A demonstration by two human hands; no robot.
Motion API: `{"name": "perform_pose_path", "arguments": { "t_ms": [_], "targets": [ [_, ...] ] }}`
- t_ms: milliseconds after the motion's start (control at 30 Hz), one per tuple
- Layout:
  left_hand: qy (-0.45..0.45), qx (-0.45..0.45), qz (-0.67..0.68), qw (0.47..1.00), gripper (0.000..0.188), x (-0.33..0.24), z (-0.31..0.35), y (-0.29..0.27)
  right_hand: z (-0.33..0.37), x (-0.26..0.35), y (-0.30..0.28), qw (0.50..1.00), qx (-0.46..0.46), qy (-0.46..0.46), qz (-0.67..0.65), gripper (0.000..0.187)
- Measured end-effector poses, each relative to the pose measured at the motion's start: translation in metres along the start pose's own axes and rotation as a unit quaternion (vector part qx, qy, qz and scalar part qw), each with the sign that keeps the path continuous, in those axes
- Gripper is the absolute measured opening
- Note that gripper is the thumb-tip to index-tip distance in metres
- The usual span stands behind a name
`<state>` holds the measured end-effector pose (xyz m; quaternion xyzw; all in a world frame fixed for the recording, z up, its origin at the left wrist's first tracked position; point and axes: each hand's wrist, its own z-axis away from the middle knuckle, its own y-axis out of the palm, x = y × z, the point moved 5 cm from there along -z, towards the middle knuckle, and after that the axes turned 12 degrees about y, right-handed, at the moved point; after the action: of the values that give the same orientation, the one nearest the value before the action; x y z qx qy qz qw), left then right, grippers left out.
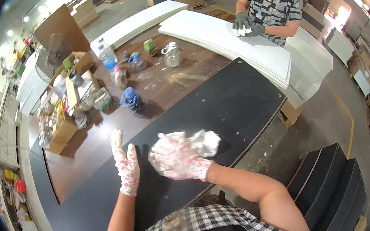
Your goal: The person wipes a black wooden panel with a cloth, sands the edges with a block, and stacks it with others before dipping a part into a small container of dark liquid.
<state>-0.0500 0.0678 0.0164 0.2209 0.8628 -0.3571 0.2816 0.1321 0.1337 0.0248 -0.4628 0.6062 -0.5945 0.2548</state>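
closest to me, the person in a black-and-white checked garment [209, 218] leans over a long flat black panel [204, 104] with small holes near its far end. their left hand [127, 163], in a white glove with pink flowers, is unclenched and holds nothing, fingers spread upward by the panel's inner edge; whether it touches, i can't tell. the right hand [178, 156], gloved alike and a bit blurred, lies palm down over the panel, grasping a crumpled white rag [204, 143] that sticks out beside the thumb side. to the right stand thick black boards [324, 172]. beyond the panel, on the shiny brown tabletop [174, 87], sit a blue-capped clear jug [132, 100] and an open cardboard box [61, 135] crammed with odds and ends. farther off, a co-worker in dark gloves [250, 25] presses a white wad onto stacked white boards [230, 38].
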Motion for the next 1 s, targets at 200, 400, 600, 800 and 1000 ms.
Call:
{"name": "perform_pose_path", "arguments": {
  "t_ms": [200, 400, 600, 800, 1000],
  "targets": [
    [0.097, 0.117, -0.124, 0.981, 0.049, -0.013, -0.004, 0.036, -0.059, -0.208, -0.063, 0.945, -0.004, 0.288, 0.155, 0.029],
    [0.066, 0.113, -0.075, 0.989, 0.046, -0.011, -0.008, 0.041, 0.168, -0.440, -0.139, 0.746, -0.160, 0.635, 0.121, 0.028],
    [0.044, 0.102, -0.079, 0.991, 0.041, -0.003, -0.003, 0.031, 0.101, -0.166, -0.082, 0.966, -0.186, 0.164, 0.074, 0.026],
    [0.068, 0.146, -0.111, 0.981, 0.041, 0.000, 0.000, 0.036, 0.122, -0.265, -0.135, 0.833, -0.067, 0.528, 0.155, 0.028],
    [0.053, 0.142, -0.098, 0.984, 0.040, -0.001, 0.003, 0.033, 0.101, -0.298, -0.159, 0.880, -0.141, 0.340, 0.299, 0.024]
  ]
}}
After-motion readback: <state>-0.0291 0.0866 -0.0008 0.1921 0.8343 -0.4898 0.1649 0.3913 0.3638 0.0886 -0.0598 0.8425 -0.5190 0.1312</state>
